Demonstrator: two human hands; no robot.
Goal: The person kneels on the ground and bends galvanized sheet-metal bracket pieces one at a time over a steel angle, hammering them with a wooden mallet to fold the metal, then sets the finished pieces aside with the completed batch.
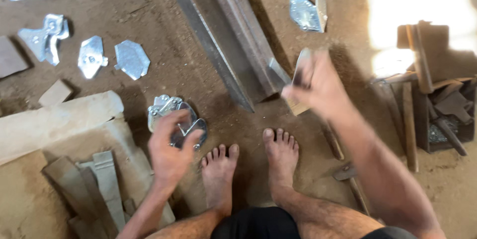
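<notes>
Squatting barefoot on the dirt floor, the person sets the left hand on a small heap of shiny metal brackets, fingers curled round one of them. The right hand — blurred — pinches a flat metal piece beside the end of a long rusty angle iron. Sharp cut edges look risky to me: a slipping grip could nick a finger, or drop a piece onto the bare feet just beside the heap.

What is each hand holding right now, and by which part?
The right hand pinches a flat metal piece at its lower end. The left hand rests on a pile of metal brackets; a grip cannot be told.
</notes>
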